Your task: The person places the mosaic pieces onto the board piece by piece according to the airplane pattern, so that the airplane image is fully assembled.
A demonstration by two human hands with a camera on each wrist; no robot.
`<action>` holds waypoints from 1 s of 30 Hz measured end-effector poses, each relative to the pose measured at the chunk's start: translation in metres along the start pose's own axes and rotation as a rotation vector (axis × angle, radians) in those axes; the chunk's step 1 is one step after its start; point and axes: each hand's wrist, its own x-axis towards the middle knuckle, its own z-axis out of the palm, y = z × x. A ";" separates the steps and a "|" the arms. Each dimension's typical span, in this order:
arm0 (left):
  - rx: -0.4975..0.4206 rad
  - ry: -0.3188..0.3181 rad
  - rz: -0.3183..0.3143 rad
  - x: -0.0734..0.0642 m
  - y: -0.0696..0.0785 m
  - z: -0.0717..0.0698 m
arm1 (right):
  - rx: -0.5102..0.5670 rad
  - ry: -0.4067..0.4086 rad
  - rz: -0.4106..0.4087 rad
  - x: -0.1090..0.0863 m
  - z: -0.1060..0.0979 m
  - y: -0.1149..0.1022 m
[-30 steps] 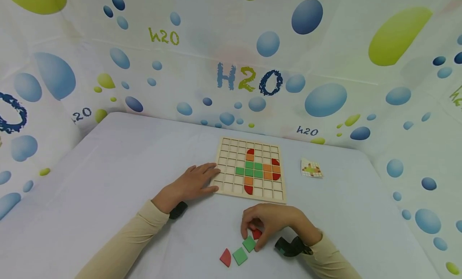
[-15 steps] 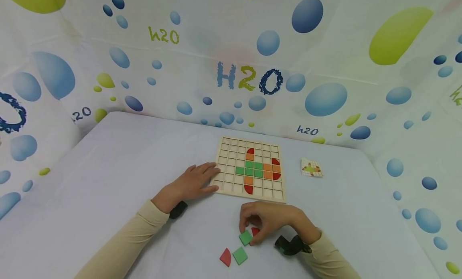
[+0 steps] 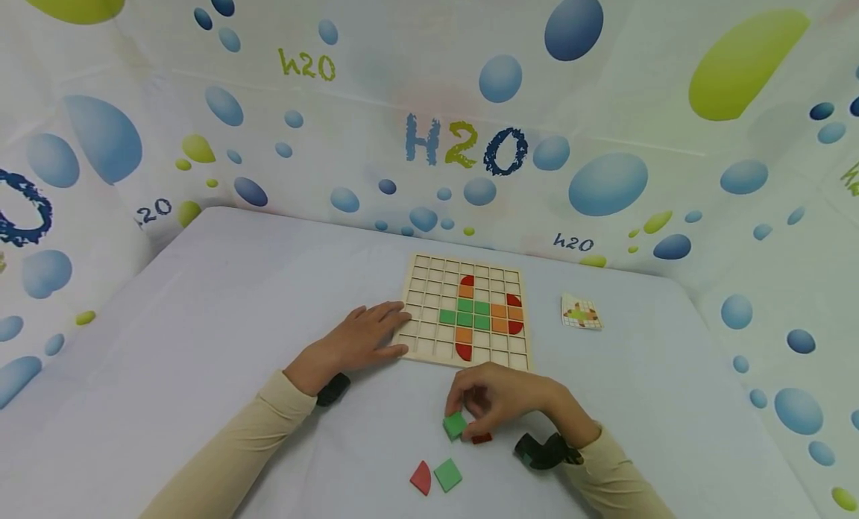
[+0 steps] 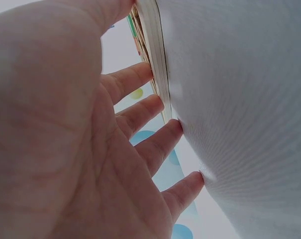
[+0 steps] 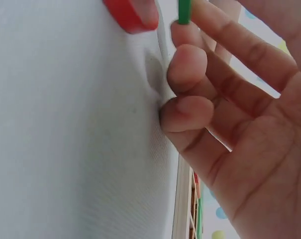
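Note:
My right hand pinches a green square tile between thumb and index finger, just in front of the wooden grid board. The tile's thin edge shows at the fingertips in the right wrist view. Beside the thumb is a red quarter-round tile, partly covered by it; whether they touch I cannot tell. My left hand rests at the board's left edge, its spread fingers touching the rim and cloth. Green, orange and red tiles form a pattern in the board's middle and right cells.
Another green square tile and a red quarter-round tile lie on the white cloth near the front. A small pattern card lies right of the board. A printed curtain closes off the back and sides.
My right hand has drawn the green tile away from the other green one, leftward and toward the board. The red tile by the thumb has shifted slightly. My left hand has stayed put.

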 end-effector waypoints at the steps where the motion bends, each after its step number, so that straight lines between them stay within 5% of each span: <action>1: 0.000 -0.001 0.001 0.000 0.000 0.000 | -0.010 0.020 -0.004 0.000 -0.001 0.000; 9: -0.003 -0.020 -0.019 0.000 -0.001 0.001 | -0.081 0.213 0.088 0.000 -0.003 0.007; 30: 0.002 -0.021 -0.029 -0.001 -0.001 0.001 | -0.128 0.454 0.115 0.007 -0.013 0.015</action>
